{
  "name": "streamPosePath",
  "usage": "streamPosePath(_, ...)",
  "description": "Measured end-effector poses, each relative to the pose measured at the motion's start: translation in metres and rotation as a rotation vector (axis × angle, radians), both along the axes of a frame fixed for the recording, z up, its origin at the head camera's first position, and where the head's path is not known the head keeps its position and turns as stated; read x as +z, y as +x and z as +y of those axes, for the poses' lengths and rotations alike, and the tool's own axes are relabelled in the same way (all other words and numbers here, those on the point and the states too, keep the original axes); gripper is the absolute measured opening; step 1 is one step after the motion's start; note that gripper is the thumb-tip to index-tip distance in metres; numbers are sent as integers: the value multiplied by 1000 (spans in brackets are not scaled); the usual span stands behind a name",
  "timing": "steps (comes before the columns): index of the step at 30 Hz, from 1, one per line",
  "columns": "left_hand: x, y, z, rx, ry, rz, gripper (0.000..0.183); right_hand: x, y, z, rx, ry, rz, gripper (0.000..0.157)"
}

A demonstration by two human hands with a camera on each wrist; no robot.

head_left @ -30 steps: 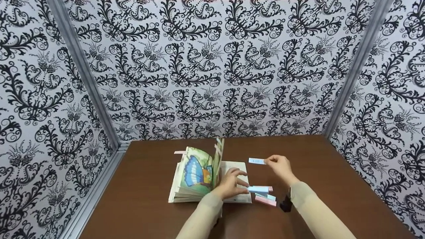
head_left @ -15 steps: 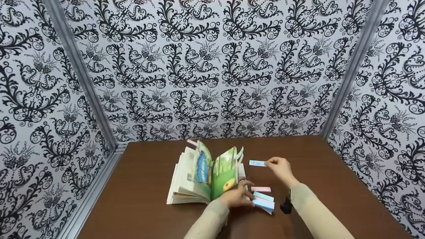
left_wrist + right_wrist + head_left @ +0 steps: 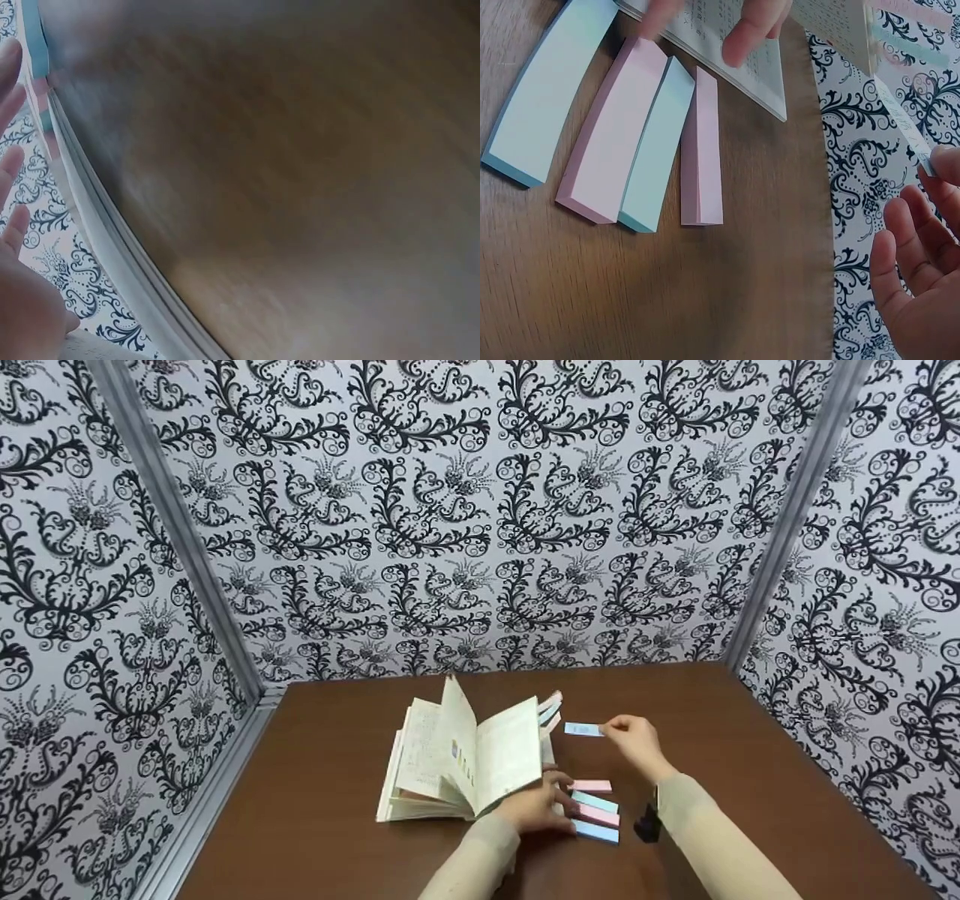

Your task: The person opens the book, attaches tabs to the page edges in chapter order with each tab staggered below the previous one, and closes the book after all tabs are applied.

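An open book (image 3: 511, 746) stands with its pages fanned, a cream page spread facing up. Pink and blue-green sticky tabs (image 3: 551, 709) stick out from its right-hand pages. My right hand (image 3: 637, 744) pinches one blue sticky note strip (image 3: 582, 729) by its end, just right of the book. In the right wrist view, writing shows on that strip (image 3: 904, 124). My left hand (image 3: 531, 808) lies at the book's lower right, fingers loosely extended toward the sticky note pads; one fingertip touches or nearly touches the pink pad (image 3: 615, 131). Its fingers (image 3: 9, 176) look relaxed in the left wrist view.
Beside the left hand lie a blue pad (image 3: 598, 833), a mint pad (image 3: 600, 802) and a thin pink pad (image 3: 594, 787). A small black object (image 3: 646, 823) is by the right cuff. Patterned walls (image 3: 480, 547) enclose the brown table (image 3: 337, 757).
Pages turned from the butterfly picture to a cream spread. My left hand moved slightly down and right, setting down the blue pad. The right hand stayed nearly still with its strip.
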State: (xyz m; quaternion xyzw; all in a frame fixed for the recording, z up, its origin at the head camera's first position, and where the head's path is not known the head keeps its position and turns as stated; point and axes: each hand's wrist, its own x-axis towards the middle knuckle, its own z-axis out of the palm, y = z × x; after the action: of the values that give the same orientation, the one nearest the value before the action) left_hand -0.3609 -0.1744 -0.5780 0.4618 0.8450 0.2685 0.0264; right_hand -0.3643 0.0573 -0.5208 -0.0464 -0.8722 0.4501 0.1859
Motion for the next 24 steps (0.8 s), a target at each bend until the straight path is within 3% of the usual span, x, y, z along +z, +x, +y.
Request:
streamPosePath(4, 2, 0, -4, 43, 46, -20, 35, -2, 0, -1, 3, -7, -5, 13)
streamPosePath(5, 3, -1, -4, 53, 59, 10, 37, -2, 0, -1, 2, -8, -4, 13)
streamPosePath(11, 4, -12, -3, 139, 88, 359, 43, -3, -4, -3, -16, -10, 2, 14)
streamPosePath(15, 6, -20, -9, 201, 112, 487, 52, 1, -6, -7, -3, -31, 0, 14)
streamPosePath(18, 11, -20, -16, 293, 73, 463, 64, 3, -7, -10, 7, -30, 4, 14)
streamPosePath(24, 14, -28, -27, 490, -130, 406, 75, 5, -10, -14, 10, -28, 1, 13)
